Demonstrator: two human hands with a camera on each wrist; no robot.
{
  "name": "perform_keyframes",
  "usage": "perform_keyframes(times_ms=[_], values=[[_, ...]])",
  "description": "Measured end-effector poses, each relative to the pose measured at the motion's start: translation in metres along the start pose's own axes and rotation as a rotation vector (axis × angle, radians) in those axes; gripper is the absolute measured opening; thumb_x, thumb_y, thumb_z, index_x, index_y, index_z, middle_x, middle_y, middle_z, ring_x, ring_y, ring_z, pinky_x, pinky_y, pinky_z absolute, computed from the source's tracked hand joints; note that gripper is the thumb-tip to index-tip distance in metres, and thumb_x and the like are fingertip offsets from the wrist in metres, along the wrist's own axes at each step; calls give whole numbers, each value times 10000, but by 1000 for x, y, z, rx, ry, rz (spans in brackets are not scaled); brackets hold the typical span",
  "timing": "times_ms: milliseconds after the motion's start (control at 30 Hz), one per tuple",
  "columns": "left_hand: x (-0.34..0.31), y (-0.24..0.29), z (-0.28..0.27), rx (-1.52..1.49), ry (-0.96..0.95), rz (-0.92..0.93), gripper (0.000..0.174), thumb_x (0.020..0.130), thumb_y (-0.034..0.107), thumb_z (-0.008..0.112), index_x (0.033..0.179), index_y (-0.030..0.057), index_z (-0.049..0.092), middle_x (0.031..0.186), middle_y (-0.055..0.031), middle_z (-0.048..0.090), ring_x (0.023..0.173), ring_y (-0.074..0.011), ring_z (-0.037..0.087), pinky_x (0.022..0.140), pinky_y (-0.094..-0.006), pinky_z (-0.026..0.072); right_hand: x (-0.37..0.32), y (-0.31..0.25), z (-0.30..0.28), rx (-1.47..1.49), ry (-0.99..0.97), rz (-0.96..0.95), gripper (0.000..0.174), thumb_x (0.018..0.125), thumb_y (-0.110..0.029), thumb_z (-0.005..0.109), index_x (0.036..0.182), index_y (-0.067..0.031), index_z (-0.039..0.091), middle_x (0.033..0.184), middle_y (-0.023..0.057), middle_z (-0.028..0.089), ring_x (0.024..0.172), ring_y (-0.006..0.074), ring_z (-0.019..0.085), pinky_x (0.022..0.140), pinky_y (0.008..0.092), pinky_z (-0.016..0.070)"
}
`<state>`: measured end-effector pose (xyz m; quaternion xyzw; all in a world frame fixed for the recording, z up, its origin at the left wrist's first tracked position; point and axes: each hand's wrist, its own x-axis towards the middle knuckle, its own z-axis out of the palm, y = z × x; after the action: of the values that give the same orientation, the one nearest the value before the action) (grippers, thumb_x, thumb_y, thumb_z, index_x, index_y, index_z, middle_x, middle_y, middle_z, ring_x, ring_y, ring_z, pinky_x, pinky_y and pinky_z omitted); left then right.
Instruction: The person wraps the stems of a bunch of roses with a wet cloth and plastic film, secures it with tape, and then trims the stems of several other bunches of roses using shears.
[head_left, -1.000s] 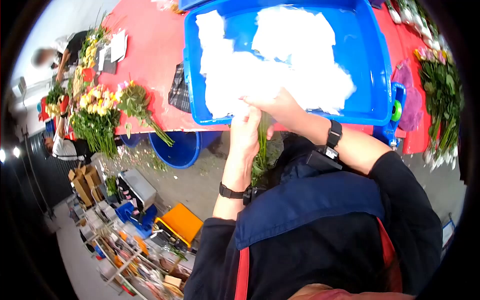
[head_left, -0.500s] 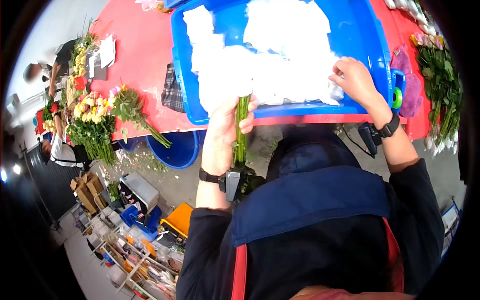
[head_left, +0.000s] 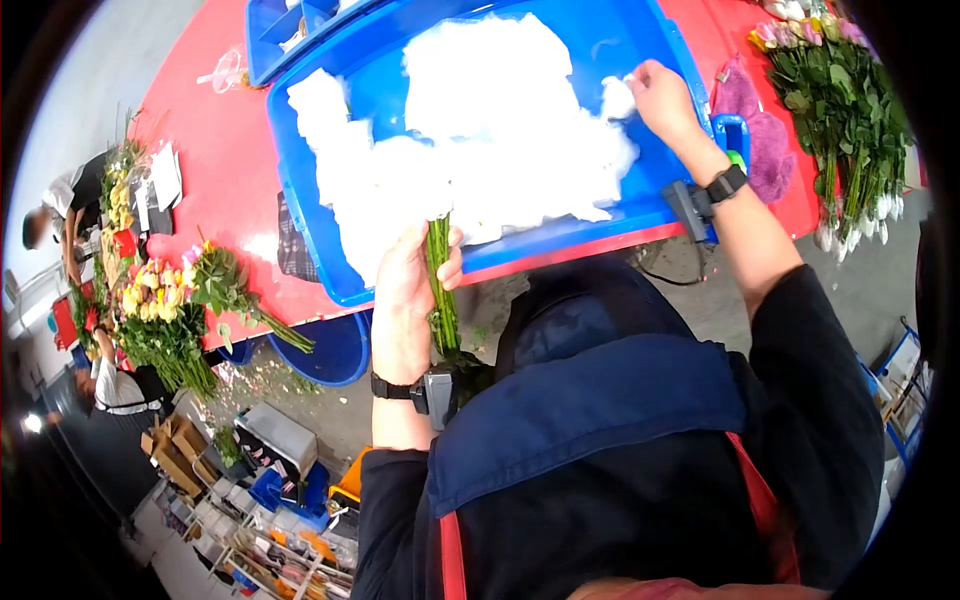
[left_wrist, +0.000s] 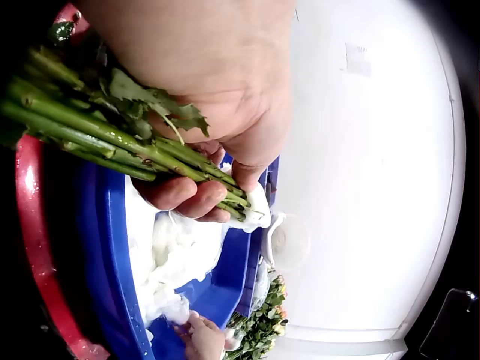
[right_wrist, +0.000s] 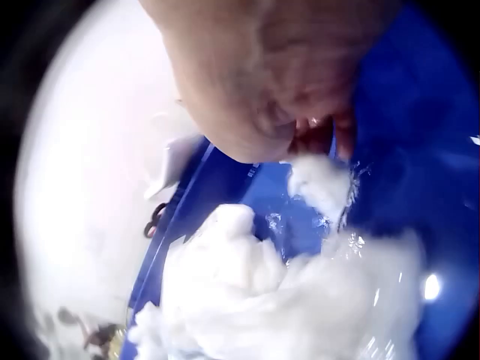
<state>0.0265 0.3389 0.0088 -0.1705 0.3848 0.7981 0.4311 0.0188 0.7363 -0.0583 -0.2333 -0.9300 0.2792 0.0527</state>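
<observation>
My left hand (head_left: 403, 278) grips a bunch of green flower stems (head_left: 439, 275) by the tray's near edge. In the left wrist view, the thumb and fingers wrap round the stems, and white cotton (left_wrist: 258, 210) shows at their cut ends. Over the right side of a blue plastic tray (head_left: 655, 60), my right hand (head_left: 668, 106) pinches a small tuft of wet cotton (right_wrist: 319, 182) between its fingertips. A large mass of white cotton (head_left: 490, 85) lies in the tray, with wet gleams on it in the right wrist view. The flower heads of the held bunch are hidden.
The red table (head_left: 215, 130) carries the tray. Bunches of roses (head_left: 155, 300) lie at the left and more flowers (head_left: 835, 115) at the right, beside a purple cloth (head_left: 768, 155). A blue bucket (head_left: 330, 350) stands below the table edge. Two people work far left.
My right hand has left the stem ends, moved right to the cotton and picked up a tuft. My left hand keeps hold of the stems. The head view has shifted.
</observation>
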Motion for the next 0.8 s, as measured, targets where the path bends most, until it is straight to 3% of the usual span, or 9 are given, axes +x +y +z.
perform_keyframes(times_ms=[33,100,133,167,233,267,400,567,800], values=[[2,0,2,3,-10,5,348,992,359,438,1014,26,537,874,-135,585,501,-174,480,421,-296,381,-1,-3,6,10,129,-22,185,854,-178,608,913,-2,610,817,206,649,769,364,637,684,396,508],[3,-1,7,5,-18,13,342,990,353,447,1008,25,541,869,-138,589,502,-175,484,422,-293,382,-10,-11,15,-232,13,-304,178,824,-164,602,921,-16,613,856,199,644,818,380,622,715,428,496],[2,-1,10,17,-2,15,339,989,347,451,1003,21,543,867,-139,591,504,-175,486,423,-291,383,-13,-23,13,-143,-250,-396,171,805,-155,583,912,-24,610,893,198,629,865,387,607,748,460,485],[3,-1,15,29,14,19,337,988,342,456,998,17,544,864,-139,592,505,-175,488,425,-288,384,-16,-33,4,-50,-429,-285,140,818,-136,552,885,-21,594,897,204,623,853,399,601,743,490,478],[3,-4,15,35,22,18,337,987,332,461,987,7,549,860,-140,594,507,-174,491,426,-285,385,4,-18,15,-306,-62,-204,148,804,-128,560,890,-11,586,902,218,627,837,402,600,751,469,492],[3,-5,13,34,12,15,340,988,327,461,981,0,553,859,-140,595,508,-174,492,427,-285,385,8,-13,13,-257,-48,-188,160,829,-141,592,920,-9,599,873,180,647,777,335,635,714,400,519],[4,-5,17,-2,50,5,365,987,321,459,950,-23,572,854,-141,603,506,-175,491,433,-294,389,12,-30,0,769,-347,225,246,909,-198,613,1051,-1,573,853,68,621,728,169,635,672,278,531],[3,-5,19,-6,24,-10,364,980,324,468,925,-18,580,827,-134,606,508,-175,491,443,-307,396,8,-26,-23,1002,-399,430,223,920,-190,607,1061,-21,566,888,55,615,794,160,630,716,289,528],[4,-13,13,-99,-37,-16,312,972,335,483,975,32,558,837,-133,601,501,-165,487,422,-286,387,-37,-108,-50,1032,-316,75,209,884,-119,637,1042,11,592,915,71,669,841,140,647,765,256,506]])
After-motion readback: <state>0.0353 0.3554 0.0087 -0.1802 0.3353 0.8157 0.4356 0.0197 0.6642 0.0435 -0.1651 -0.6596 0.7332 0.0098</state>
